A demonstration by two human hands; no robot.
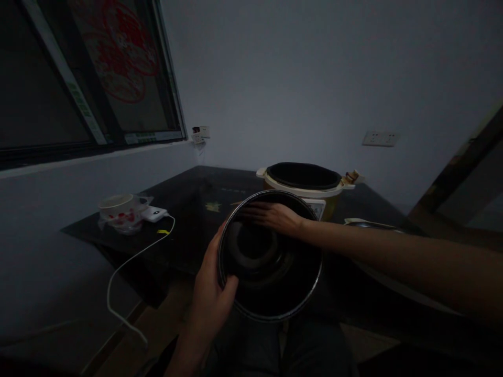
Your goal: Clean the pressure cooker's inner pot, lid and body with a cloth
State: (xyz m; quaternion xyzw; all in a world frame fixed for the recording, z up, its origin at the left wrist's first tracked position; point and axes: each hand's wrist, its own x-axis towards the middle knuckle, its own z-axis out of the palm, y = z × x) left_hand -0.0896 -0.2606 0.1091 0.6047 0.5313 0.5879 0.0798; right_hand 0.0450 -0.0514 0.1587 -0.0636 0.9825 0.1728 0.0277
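A round black inner pot (291, 283) with a thin bright rim is tilted so that its inside faces me. My left hand (216, 277) grips its left rim, the thumb over the edge and the other fingers behind the wall. Inside the pot, my right hand (273, 217) lies with stretched fingers against the upper inner wall; whether it holds anything small is too dark to tell. Just behind stands a yellowish rice cooker (334, 204) with its lid off, a dark opening and cream side handles.
A dark table (188, 191) carries a plastic-wrapped cup (120, 212) and a white power strip (153, 213) at left, its cable hanging over the edge. A pale-rimmed lid-like object (365, 224) lies right, partly behind my forearm. A wall socket (380, 139) is at back right.
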